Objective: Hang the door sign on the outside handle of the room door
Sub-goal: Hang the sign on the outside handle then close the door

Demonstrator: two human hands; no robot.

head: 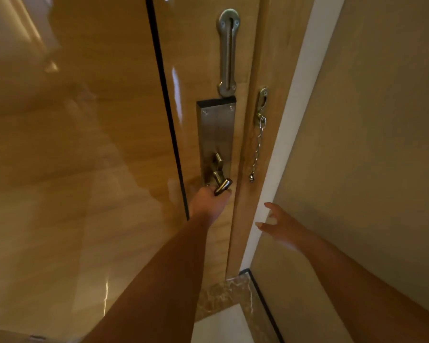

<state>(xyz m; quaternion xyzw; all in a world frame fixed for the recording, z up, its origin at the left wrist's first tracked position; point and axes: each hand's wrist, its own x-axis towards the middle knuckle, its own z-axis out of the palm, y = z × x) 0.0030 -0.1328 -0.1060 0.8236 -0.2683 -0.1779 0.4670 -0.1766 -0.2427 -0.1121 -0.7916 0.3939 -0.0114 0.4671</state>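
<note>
A glossy wooden room door [97, 144] fills the left and middle of the view, seen from inside. On its steel lock plate [217, 134] sits a metal lever handle [223, 186]. My left hand [208, 204] is wrapped around that handle. My right hand [282, 227] hovers with fingers spread near the white door frame [290, 149], holding nothing. No door sign is in view.
A slotted security guard bar [228, 53] is mounted above the lock plate. A door chain [258, 147] hangs from its bracket on the jamb. A beige wall [369, 144] stands at the right. A marble threshold [223, 293] and white floor lie below.
</note>
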